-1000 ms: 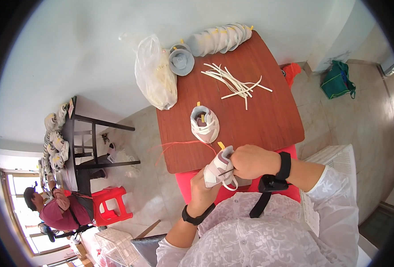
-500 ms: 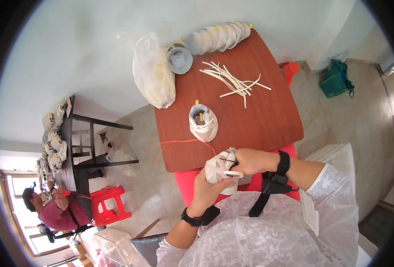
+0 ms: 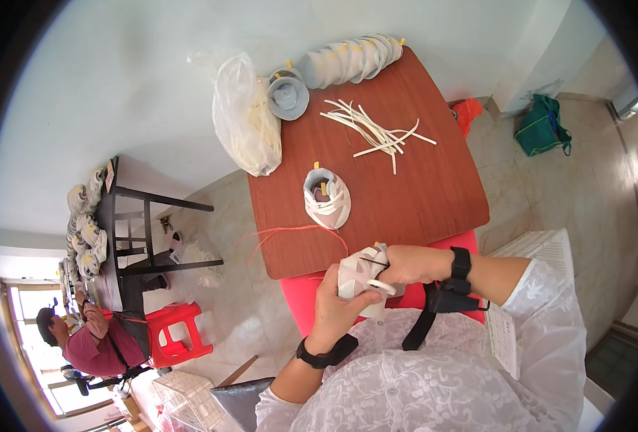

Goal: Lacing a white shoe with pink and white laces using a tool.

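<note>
A white and pale pink shoe upper (image 3: 355,276) is held low over my lap, just off the near edge of the table. My left hand (image 3: 339,306) is closed around its near left side, the thumb pressing on top. Closed at the opening, my right hand (image 3: 409,265) has a thin dark tool (image 3: 373,261) reaching from its fingers across the upper; the fingertips are partly hidden. A white shoelace (image 3: 382,286) bulges in a loop between the hands. On the table stands another laced shoe upper (image 3: 326,201) with yellow tabs.
Loose white laces (image 3: 380,133) lie on the brown table (image 3: 419,201), with a red cord (image 3: 290,229) at its left. Nested uppers (image 3: 351,61) and a clear plastic bag (image 3: 247,119) line the back. Far left, a person (image 3: 106,342) sits by a black table (image 3: 164,193).
My right hand has shifted slightly right and down at the upper's opening. The white lace loop has changed its shape and tilt. The left hand keeps its hold.
</note>
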A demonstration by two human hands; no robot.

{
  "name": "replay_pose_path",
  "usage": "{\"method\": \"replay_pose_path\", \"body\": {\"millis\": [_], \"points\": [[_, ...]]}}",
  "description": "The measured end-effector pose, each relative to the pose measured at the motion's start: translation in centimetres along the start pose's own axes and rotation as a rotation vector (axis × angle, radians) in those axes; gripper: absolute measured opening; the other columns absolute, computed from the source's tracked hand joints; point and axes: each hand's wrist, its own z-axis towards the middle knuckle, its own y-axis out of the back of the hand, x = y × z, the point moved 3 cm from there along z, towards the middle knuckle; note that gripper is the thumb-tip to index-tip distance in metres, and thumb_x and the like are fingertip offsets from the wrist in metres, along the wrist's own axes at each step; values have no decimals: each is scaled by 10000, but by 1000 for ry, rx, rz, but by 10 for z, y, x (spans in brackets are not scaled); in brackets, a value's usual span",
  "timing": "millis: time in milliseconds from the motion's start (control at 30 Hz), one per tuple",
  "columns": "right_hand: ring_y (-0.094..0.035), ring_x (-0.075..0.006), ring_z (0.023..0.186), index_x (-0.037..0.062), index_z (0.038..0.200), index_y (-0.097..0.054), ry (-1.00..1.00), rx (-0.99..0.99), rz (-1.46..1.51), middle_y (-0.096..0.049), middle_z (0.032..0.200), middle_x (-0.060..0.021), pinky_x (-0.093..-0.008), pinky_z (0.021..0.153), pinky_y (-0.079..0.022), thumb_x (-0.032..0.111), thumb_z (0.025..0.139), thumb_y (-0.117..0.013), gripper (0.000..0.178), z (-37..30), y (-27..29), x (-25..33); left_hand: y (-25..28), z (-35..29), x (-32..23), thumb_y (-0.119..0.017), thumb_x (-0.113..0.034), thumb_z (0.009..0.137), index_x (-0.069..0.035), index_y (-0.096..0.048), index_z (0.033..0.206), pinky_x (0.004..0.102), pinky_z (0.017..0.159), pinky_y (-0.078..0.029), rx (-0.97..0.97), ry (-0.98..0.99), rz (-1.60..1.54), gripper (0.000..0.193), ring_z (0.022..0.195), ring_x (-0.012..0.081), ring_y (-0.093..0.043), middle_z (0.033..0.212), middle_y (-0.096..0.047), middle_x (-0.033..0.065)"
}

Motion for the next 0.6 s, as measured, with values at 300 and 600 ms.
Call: {"method": "replay_pose_path", "body": {"millis": [300,600], "points": [[-615,-417,746,-13,894,-643,209,-316,-518,-631,774,-249,-477,680,-485,186,767,-617,238,-9,-7,9,-8,1,1,-770,-60,717,-17,-560,1161,301,816,-501,-12,121,116,493,931,134,-614,1023,-651,62],[-628,-376,773,-26,902,-662,65,47,-516,-646,831,-249,-438,712,-488,243,768,-643,301,-8,9,15,-3,-4,-4,-761,-59,728,-11,-585,1137,304,783,-507,70,83,107,448,900,158,-642,995,-676,81]]}}
